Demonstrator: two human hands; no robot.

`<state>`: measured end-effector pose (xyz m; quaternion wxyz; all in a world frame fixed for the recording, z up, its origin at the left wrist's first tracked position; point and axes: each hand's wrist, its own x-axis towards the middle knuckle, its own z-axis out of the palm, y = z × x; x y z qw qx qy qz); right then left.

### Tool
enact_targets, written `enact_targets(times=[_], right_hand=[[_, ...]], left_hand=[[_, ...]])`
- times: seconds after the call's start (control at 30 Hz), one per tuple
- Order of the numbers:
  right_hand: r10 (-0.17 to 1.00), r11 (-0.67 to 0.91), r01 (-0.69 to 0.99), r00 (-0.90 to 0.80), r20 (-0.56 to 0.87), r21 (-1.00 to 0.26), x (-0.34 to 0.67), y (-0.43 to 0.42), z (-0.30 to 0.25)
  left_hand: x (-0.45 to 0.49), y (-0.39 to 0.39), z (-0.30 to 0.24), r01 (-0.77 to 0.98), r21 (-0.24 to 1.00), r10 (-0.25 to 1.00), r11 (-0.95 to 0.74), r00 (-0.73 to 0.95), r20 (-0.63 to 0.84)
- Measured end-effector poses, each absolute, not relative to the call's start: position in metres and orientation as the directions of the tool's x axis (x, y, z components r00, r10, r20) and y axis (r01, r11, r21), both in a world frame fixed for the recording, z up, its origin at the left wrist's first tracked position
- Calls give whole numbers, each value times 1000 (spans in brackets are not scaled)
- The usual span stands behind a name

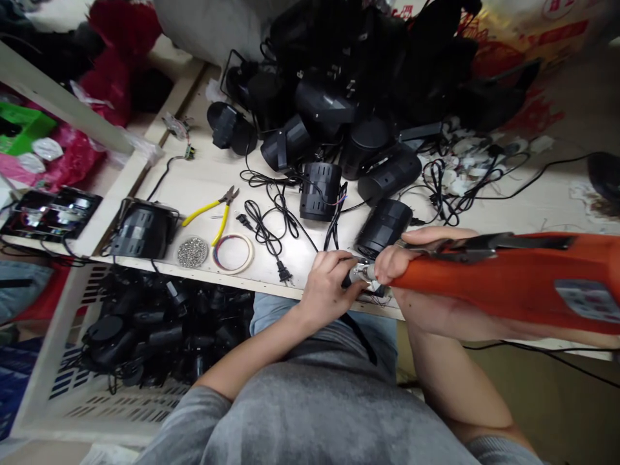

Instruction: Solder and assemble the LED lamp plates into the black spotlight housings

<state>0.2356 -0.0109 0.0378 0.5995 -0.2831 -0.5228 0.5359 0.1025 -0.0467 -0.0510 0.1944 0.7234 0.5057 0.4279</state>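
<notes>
Orange power tool (504, 281) in R hand (402, 261), grip tight; L hand (329, 287), grip on small black part (349, 279).

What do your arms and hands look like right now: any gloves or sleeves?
The left hand and right hand are bare, with no gloves, and no watch shows. The forearms are bare too, below short grey sleeves: left sleeve, right sleeve.

Watching from my remote seat: the orange electric screwdriver (504, 278) looks like smooth, faintly glossy plastic. Just left of it, the spotlight housing (382, 227) is matt black plastic, and farther left, the pliers (203, 210) have shiny yellow grips and bare metal jaws.
</notes>
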Motion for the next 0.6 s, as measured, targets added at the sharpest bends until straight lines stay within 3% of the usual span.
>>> enact_targets(times=[0.43, 0.53, 0.6], right_hand=[[938, 169, -242, -259, 232, -955, 242, -3, 18], [933, 210, -283, -227, 278, -936, 244, -4, 24], [925, 282, -193, -204, 320, -940, 254, -6, 36]], left_hand=[[102, -42, -54, 513, 750, 904, -417, 151, 399], [101, -43, -52, 538, 741, 911, -402, 151, 384], [100, -44, -48, 563, 714, 904, -415, 167, 394]])
